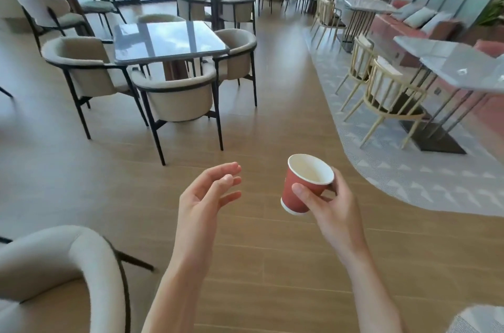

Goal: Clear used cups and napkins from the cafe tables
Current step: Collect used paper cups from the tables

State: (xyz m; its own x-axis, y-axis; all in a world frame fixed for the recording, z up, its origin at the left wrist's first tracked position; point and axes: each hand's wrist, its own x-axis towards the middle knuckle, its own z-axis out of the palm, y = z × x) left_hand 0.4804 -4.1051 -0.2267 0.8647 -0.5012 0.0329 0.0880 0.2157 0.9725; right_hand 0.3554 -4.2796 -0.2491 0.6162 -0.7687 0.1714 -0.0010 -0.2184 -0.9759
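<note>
My right hand [328, 206] grips a red paper cup [296, 192] with a white inside, thumb on its near side and fingers round the far side. The cup tilts a little to the left and looks empty. It hangs over the wooden floor, away from any table. My left hand [207, 195] is held out beside it, palm turned towards the cup, fingers relaxed and holding nothing. A gap separates the left fingertips from the cup.
A square dark glossy table [169, 41] with beige armchairs [177, 98] stands ahead on the left. At the right, a grey marble table [450, 60] and cream slat-back chairs [387, 92] stand on patterned carpet. One beige armchair [62, 264] is close at bottom left. Wooden floor runs between.
</note>
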